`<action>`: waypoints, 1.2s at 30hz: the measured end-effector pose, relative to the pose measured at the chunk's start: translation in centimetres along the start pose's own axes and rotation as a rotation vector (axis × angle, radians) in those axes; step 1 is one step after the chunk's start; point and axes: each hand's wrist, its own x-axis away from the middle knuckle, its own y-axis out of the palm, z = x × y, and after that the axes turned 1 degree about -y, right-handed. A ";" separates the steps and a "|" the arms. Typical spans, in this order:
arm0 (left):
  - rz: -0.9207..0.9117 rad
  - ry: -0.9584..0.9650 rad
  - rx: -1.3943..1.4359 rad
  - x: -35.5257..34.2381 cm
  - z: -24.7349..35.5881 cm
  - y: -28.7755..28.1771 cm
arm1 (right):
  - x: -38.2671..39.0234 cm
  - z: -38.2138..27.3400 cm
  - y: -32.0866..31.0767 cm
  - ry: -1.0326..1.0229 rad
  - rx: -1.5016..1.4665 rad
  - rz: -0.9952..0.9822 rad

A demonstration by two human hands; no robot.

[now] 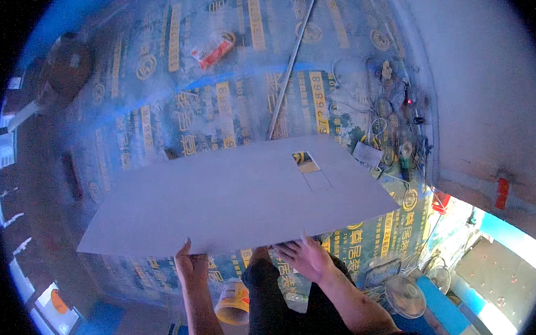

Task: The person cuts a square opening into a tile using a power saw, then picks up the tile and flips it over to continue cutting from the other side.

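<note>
A large, pale, flat board [236,196] spans the middle of the head view, held over the floor. Near its far right side is a small rectangular opening [304,161]; yellow and dark floor covering shows through, and thin lines continue the rectangle below it. My left hand [191,266] grips the near edge, with the thumb up against the board and the fingers below the rim. Farther right, my right hand [307,259] holds the same edge, thumb on the upper face and fingers stretched along and below the rim.
Printed protective sheeting [222,113] covers the floor. A long metal strip [293,59] lies beyond the board, with a red-and-white packet [213,50] left of it. Cables and tools [397,126] clutter the right wall's foot. A yellow bucket [233,302] and a fan [405,296] stand near my legs.
</note>
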 end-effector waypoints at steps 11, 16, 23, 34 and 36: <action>-0.252 0.120 0.034 -7.5 24.2 -3.0 | -7.1 -0.7 10.6 -0.201 0.033 0.413; -0.428 0.044 -0.480 -12.3 36.4 -7.3 | -6.9 0.5 9.3 -0.248 0.141 0.545; 0.084 0.010 -0.535 -7.6 32.0 -5.3 | -6.4 2.9 5.8 -0.156 0.145 0.801; 0.004 0.110 -0.758 0.5 27.2 5.9 | -2.9 3.8 1.4 -0.272 -0.008 0.766; -0.040 0.149 -0.802 2.6 26.6 7.6 | -1.8 4.5 0.8 -0.312 -0.064 0.786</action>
